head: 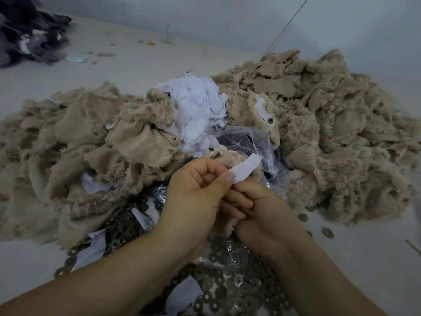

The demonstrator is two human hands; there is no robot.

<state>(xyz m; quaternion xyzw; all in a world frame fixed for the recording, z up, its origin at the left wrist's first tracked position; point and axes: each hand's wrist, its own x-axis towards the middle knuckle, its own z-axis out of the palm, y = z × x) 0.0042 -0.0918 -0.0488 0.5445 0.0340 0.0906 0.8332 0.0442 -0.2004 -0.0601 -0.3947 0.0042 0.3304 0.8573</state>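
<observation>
One white strip (247, 167), just nearer the camera than the white scrap heap (193, 106), is pinched between the thumb and forefinger of the left hand (196, 195); the right hand (266, 215) curls round one beige plush piece (224, 157) under it. Step, as judged: peeling the strip off, so the next move needs a steady pull against a firm hold. Count: two plush mounds (68, 144) flank that heap, one clear bag (257, 142) lies before it, and the washers (227, 281) are too many to count.

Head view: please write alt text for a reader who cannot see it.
The left hand pinches a white strip, with the right hand close under it, over a table. Around them lie tan fur scraps, white scraps and metal washers.
</observation>
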